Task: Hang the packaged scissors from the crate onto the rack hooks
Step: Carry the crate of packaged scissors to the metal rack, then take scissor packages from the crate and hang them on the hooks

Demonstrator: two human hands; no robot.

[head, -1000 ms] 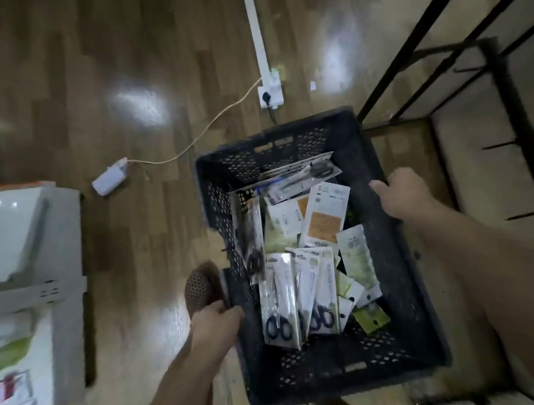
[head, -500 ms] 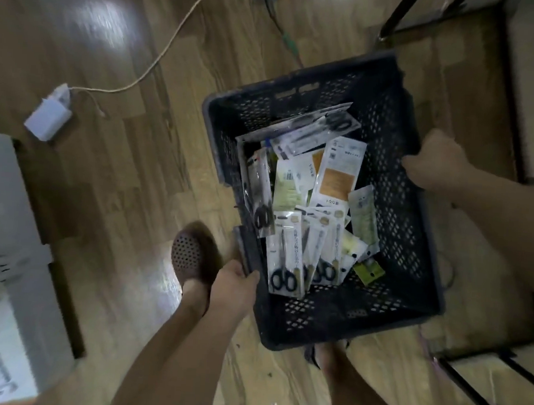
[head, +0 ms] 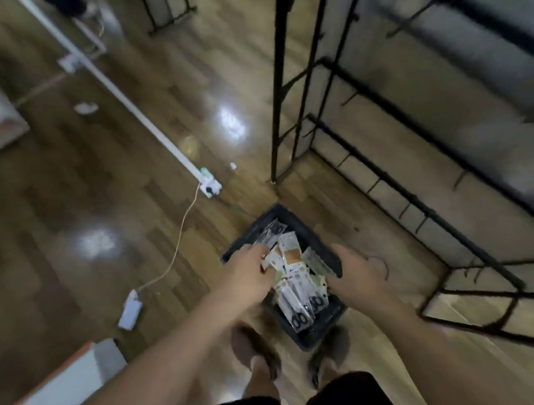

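The packaged scissors [head: 295, 292] lie in a loose heap inside the dark crate [head: 312, 235], which sits on the wooden floor just in front of the person's feet and close beside the black rack [head: 414, 200], a placement that, I judge, keeps each pack a short lift from the bare hooks [head: 403, 211]. The left hand [head: 250, 268] reaches down over the near-left side of the heap, its fingers among the top packs as if picking one out; blur hides whether its grip has closed on anything, so I cannot tell. The right hand [head: 356, 273] hovers spread and empty above the crate's right rim, fingers wide, likely ready to steady the pile or take a pack. Compared with half a second ago, both hands have let go of the crate's sides, the crate now rests on the floor, and the view has risen to take in the rack.
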